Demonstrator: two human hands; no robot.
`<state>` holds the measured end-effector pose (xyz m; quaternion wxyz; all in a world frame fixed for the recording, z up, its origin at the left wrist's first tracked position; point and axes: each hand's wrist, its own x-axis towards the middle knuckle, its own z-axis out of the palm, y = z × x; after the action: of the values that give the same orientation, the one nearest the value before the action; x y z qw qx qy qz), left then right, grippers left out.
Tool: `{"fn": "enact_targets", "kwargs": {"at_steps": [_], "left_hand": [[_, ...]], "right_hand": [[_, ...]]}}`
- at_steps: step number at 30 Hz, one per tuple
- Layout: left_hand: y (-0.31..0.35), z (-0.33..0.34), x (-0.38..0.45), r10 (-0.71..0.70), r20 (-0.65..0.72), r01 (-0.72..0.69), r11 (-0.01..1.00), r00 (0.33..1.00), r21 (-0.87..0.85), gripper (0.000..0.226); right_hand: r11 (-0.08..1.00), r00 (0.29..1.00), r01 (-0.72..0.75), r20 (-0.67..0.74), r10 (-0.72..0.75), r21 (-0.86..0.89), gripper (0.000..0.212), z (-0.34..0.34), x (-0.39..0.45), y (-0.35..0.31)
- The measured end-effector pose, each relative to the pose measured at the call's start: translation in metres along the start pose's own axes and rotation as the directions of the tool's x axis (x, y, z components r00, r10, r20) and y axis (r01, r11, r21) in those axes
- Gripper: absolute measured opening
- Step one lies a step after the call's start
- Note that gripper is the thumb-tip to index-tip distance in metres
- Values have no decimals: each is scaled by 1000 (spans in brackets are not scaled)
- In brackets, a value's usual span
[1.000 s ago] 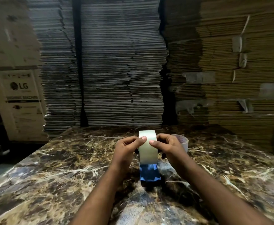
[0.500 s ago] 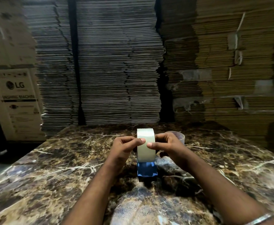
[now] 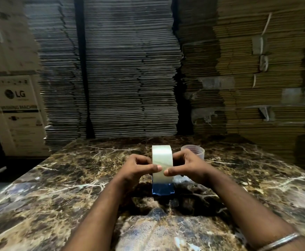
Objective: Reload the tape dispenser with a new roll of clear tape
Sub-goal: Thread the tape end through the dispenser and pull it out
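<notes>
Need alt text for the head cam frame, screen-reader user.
Two hands pinch a roll of clear tape standing on edge above a blue tape dispenser on a marble table: left hand and right hand meet thumbs on its front. An empty tape core sits behind the right hand; stacks of flattened cardboard fill the background.

The table (image 3: 57, 187) is polished marble, brown and cream-veined, glossy enough to catch light. The tape roll (image 3: 161, 160) looks like smooth, milky-clear plastic film with a soft sheen. Below it the dispenser (image 3: 163, 189) shows shiny blue plastic. A translucent plastic cup (image 3: 196, 153) stands behind. The stacked cardboard (image 3: 130, 78) is matt, ribbed corrugated paper. A thin metal bangle (image 3: 280, 241) glints on the right wrist.
</notes>
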<state>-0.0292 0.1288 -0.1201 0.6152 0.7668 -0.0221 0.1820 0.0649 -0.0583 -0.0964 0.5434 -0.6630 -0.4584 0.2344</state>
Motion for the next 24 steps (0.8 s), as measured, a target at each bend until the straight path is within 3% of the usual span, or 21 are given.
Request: {"fn": "enact_targets", "kwargs": {"at_steps": [11, 20, 24], "left_hand": [[-6, -12, -3, -216, 188, 193, 972, 958, 133, 54], [-6, -11, -3, -243, 218, 218, 967, 945, 132, 56], [-6, -11, -4, -250, 228, 227, 966, 941, 121, 59]], "right_hand": [[969, 997, -25, 70, 43, -244, 30, -3, 4, 12], [926, 997, -4, 68, 32, -378, 39, -1, 1, 6], [968, 996, -29, 74, 49, -248, 12, -4, -1, -1]]}}
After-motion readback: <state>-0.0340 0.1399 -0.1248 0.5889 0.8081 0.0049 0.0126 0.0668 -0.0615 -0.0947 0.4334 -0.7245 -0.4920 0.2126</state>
